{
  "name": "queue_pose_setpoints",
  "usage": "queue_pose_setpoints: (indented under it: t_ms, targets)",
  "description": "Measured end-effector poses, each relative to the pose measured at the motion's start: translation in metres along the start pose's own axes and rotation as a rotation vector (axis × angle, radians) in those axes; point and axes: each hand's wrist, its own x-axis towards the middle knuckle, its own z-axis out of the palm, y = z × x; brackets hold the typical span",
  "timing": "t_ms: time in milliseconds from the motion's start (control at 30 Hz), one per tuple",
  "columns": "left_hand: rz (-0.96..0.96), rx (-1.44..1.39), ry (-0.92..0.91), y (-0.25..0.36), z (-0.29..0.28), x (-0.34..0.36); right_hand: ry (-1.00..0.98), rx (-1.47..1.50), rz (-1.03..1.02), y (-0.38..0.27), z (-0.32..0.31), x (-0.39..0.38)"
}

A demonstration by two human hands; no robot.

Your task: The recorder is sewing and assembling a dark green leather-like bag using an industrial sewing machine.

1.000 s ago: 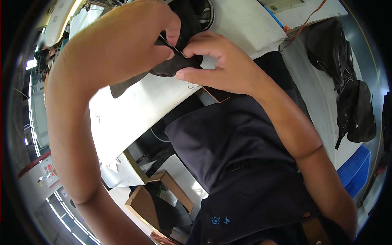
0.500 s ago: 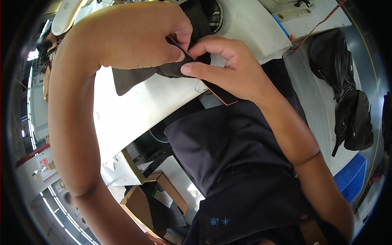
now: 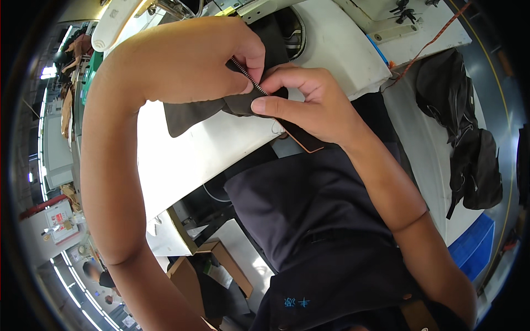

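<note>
My left hand (image 3: 229,63) bends in from the left, its thumb and fingers pinching a dark zipper (image 3: 248,75) with metal teeth. Opposite it, my right hand (image 3: 323,102) grips the lower end of the same zipper, with thumb below and fingers above. The zipper runs along a dark grey fabric piece (image 3: 190,117), whose loose flap hangs over the white tabletop (image 3: 171,171). Below my right hand a dark strip with a tan edge (image 3: 305,137) sticks out. Part of the fabric is hidden behind my fingers.
A sewing machine (image 3: 381,25) stands at the far right, with an orange cord (image 3: 436,39) beside it. Black bags (image 3: 450,96) lie on the right-hand surface, above a blue bin (image 3: 473,248). Lower left is an open cardboard box (image 3: 234,267). Another person (image 3: 102,276) shows far off.
The whole view has shifted a little, so everything sits slightly lower. Both hands keep their pinch on the zipper, and a bit more of its teeth shows between them.
</note>
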Motion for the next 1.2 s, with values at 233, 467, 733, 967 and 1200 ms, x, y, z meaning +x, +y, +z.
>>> queue_pose_setpoints:
  t_ms: [233,467,733,967,1200]
  targets:
    - [0.218,-0.133,0.508,-0.007,0.031,-0.017,0.055,-0.223,-0.154,0.002,-0.005,-0.003]
    - [-0.030,-0.142,1.008,0.024,0.122,-0.029,-0.092,-0.019,0.148,-0.013,-0.015,0.006]
    - [-0.017,0.152,0.619,0.015,0.079,-0.021,-0.008,-0.073,0.347,-0.016,-0.007,0.019]
    - [0.041,-0.125,0.547,-0.003,0.075,-0.022,-0.033,-0.304,0.194,-0.019,-0.004,0.020]
    - [-0.027,-0.049,0.746,0.014,0.101,-0.013,-0.284,-0.674,0.377,-0.055,-0.011,0.063]
